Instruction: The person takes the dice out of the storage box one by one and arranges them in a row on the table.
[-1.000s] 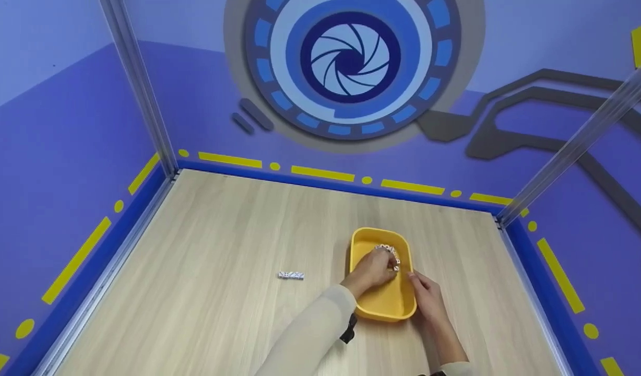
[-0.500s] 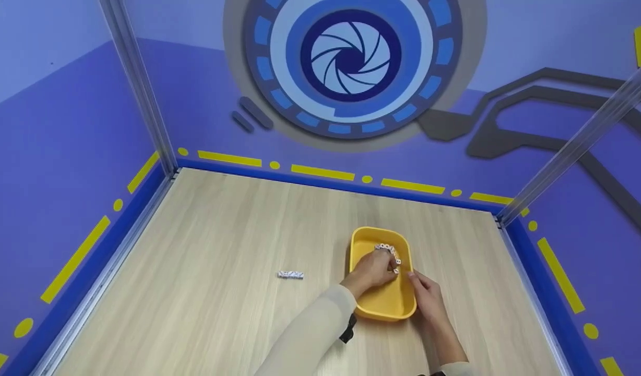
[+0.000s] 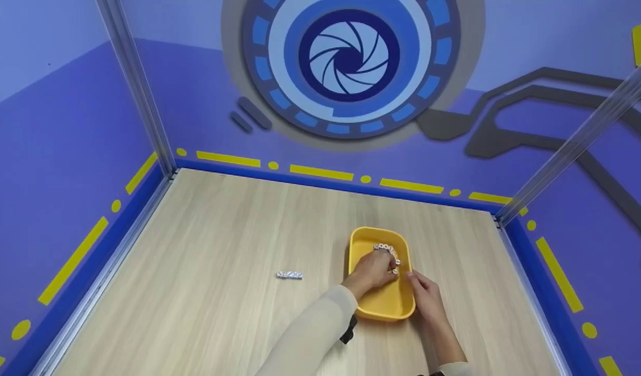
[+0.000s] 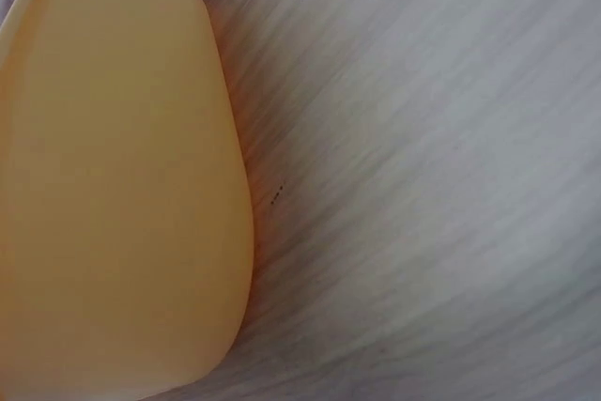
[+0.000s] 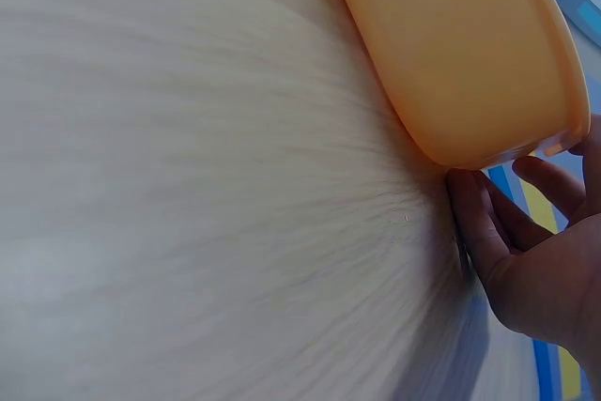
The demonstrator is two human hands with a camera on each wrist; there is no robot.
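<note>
A yellow rectangular tub (image 3: 386, 316) with rounded corners stands on the table; its outer wall also fills much of both wrist views. Inside it, several small white dice (image 3: 387, 246) with dark marks lie in a curve toward the far right. My left hand (image 3: 375, 269) reaches down into the tub beside these dice, fingers bent, fingertips mostly hidden; I cannot tell whether it pinches a die. With my right hand (image 3: 427, 295) I hold the tub's right side, thumb at the rim and other fingers against the outer wall, as the right wrist view shows.
A short row of white dice (image 3: 289, 275) lies on the wooden table (image 3: 221, 240) left of the tub. Blue-purple panels (image 3: 205, 104) with metal corner posts (image 3: 140, 89) enclose the back and both sides.
The die nearest my left fingertips has shifted slightly, and a small gap shows between it and the others in the curve. Both hands and the tub stay nearly in place.
</note>
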